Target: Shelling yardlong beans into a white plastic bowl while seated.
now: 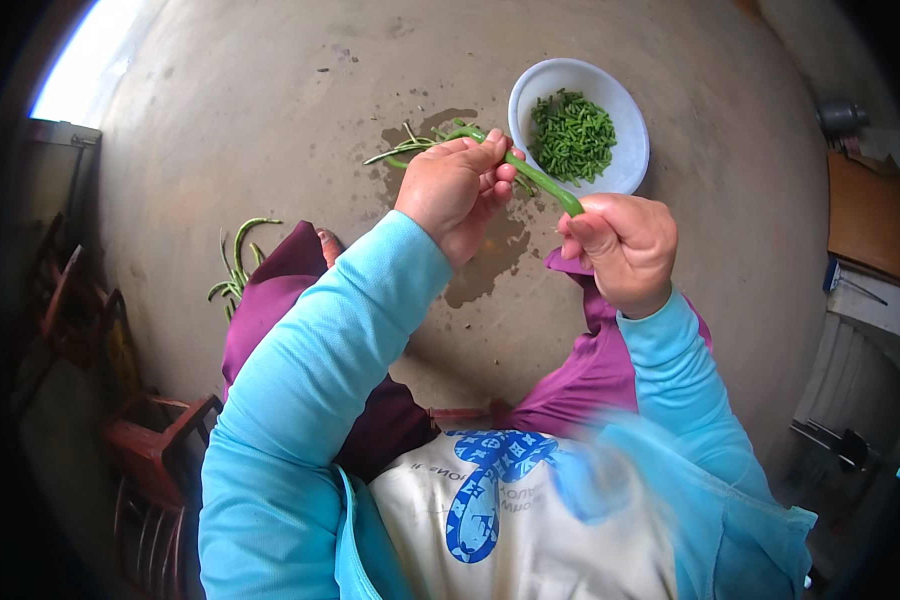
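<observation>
A long green bean (pixel 544 182) is stretched between my two hands. My left hand (pixel 461 184) pinches it near the middle, while my right hand (pixel 622 244) grips its lower right end. Just beyond my hands stands a white plastic basin (pixel 520 109) with many short cut pieces of green bean (pixel 574 135) inside. Several whole long beans (pixel 401 150) lie on the wet floor behind my left hand, which partly hides them.
More long beans (pixel 244 244) lie on the concrete floor (pixel 307 150) beside my left knee. A wet patch (pixel 487 262) spreads between my feet. Red wooden stools (pixel 150 450) stand at the lower left. A brown cardboard box (pixel 870 214) is at the far right.
</observation>
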The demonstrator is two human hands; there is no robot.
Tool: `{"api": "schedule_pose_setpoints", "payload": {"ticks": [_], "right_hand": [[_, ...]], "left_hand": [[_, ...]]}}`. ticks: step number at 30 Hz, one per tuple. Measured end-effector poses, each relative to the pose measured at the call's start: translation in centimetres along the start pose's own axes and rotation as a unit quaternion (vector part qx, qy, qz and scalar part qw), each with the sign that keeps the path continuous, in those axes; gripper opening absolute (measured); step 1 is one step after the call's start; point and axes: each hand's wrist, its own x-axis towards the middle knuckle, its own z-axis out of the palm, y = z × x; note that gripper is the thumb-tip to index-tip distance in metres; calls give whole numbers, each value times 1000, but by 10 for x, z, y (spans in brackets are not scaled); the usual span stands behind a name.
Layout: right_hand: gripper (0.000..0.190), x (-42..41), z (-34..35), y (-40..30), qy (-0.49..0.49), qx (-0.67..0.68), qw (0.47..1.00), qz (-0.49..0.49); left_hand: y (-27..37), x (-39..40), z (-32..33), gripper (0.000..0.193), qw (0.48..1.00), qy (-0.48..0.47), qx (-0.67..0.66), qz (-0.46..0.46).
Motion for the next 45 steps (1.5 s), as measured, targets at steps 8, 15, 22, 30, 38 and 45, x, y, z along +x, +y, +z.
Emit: {"api": "schedule_pose_setpoints", "payload": {"ticks": [8,15,22,30,38,45], "right_hand": [[14,-9,5,-10,60,-135,981,-125],[25,-9,8,-20,-341,353,868,72],[24,4,-13,34,20,440,841,315],[19,10,10,19,4,97,984,146],[13,9,-10,29,125,382,878,259],[20,13,0,35,-58,505,726,463]], "left_hand": [[-5,-4,8,10,999,-27,-2,-22],[3,9,-7,9,991,86,90,47],[3,0,2,11,994,19,96,58],[-7,3,0,10,998,20,63,24],[-12,6,-6,9,1000,-6,19,-16],[-15,1,-3,10,997,-68,48,-2]]}}
